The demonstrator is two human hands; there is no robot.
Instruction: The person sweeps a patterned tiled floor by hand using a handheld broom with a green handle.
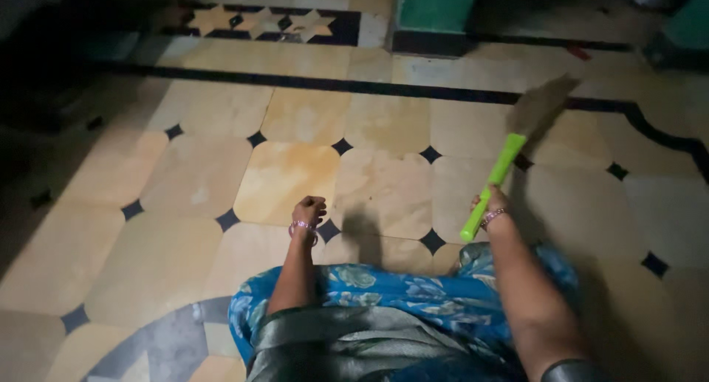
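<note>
Head view, looking down at a dimly lit tiled floor (295, 175). The left edge and upper left corner fall into near darkness, so whatever stands there cannot be made out. Along the top edge, a green block-shaped object (436, 5) is cut off by the frame, and a second green shape (690, 24) at the upper right corner is likewise only partly seen; neither can be identified. No readable label or sign shows on either.

The right hand (493, 205) is closed around the bright green handle (491, 186) of a broom, gripping it near its lower end; the fingers are hidden behind the handle and wrist. The handle slants up and to the right, away from the body. Its brush head (543, 105) is brownish, blurred and hard to separate from the floor, lying over the dark border line (332, 85) that crosses the tiles. A bangle (493, 218) circles the right wrist.

The left hand (309, 208) is curled into a loose fist and holds nothing that can be seen; it hangs over the floor just ahead of the knees. Pink bangles (303, 229) sit at its wrist.

A blue patterned garment with a grey-green border (384, 308) fills the lower centre and hides the legs and feet. The floor carries pale square tiles with small dark diamond insets and a star-patterned band (258, 20) near the top.
</note>
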